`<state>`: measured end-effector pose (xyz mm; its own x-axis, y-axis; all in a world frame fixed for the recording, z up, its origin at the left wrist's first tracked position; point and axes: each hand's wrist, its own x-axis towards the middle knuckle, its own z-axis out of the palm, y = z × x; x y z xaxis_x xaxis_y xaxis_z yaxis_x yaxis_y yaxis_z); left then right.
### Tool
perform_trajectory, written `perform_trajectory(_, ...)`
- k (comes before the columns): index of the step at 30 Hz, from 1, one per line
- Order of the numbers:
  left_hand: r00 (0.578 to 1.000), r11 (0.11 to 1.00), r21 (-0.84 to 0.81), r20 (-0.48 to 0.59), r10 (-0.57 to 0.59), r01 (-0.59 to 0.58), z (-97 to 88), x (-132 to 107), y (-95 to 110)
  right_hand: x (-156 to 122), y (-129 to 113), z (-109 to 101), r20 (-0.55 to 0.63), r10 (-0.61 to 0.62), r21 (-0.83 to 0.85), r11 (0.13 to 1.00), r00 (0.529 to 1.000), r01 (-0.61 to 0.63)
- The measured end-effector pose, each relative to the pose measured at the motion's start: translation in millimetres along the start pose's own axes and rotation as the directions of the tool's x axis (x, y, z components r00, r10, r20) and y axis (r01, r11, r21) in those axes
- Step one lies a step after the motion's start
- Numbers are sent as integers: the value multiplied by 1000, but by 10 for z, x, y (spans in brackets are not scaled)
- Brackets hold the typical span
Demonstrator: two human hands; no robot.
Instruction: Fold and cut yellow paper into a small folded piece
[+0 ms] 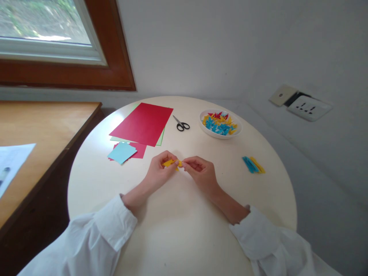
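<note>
Where the two hands meet at the centre of the frame, a small yellow paper piece (pixel 171 163) is pinched at both ends. Its left end is gripped by the fingers (pixel 168 156) of the left hand (pixel 158 170), and its right end by the fingers (pixel 190 164) of the right hand (pixel 202 172). Both sets of fingers are closed on the paper at their tips, a grip that suits so small a piece and leaves its middle exposed to view. The piece appears to be held just above the tabletop (pixel 178 226); whether it touches the surface cannot be told. The forearms are laid across the lower part of the frame, probably so that the hands are steadied.

The other things are set in an arc above the hands, so that bare tabletop is left around them. A red sheet (pixel 142 123) is laid over a pale green sheet (pixel 161 138) at upper left of centre, with a light blue square (pixel 122 152) overlapping smaller red paper just below. Black scissors (pixel 181 124) are placed between the red sheet and a white bowl (pixel 220 136), in which small red, yellow and blue paper pieces are heaped. Blue and yellow strips (pixel 253 164) are laid together at right of the hands, well apart from them.
</note>
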<state>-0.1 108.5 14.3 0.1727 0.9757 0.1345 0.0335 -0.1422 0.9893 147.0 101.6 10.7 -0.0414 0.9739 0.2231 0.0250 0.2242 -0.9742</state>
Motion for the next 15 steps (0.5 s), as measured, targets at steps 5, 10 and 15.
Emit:
perform_trajectory(5,1000,997,-73,13,14,-13,6,-17,15,-14,-39,20,-15,0,-23,1000,1000,-1)
perform_trajectory(10,999,998,-47,1,36,-36,10,-19,2,-22,-58,28,-26,-13,-25,1000,1000,13)
perform_trajectory(15,999,998,-47,4,48,-47,16,-16,-15,-33,-70,27,-13,-14,-18,1000,1000,14)
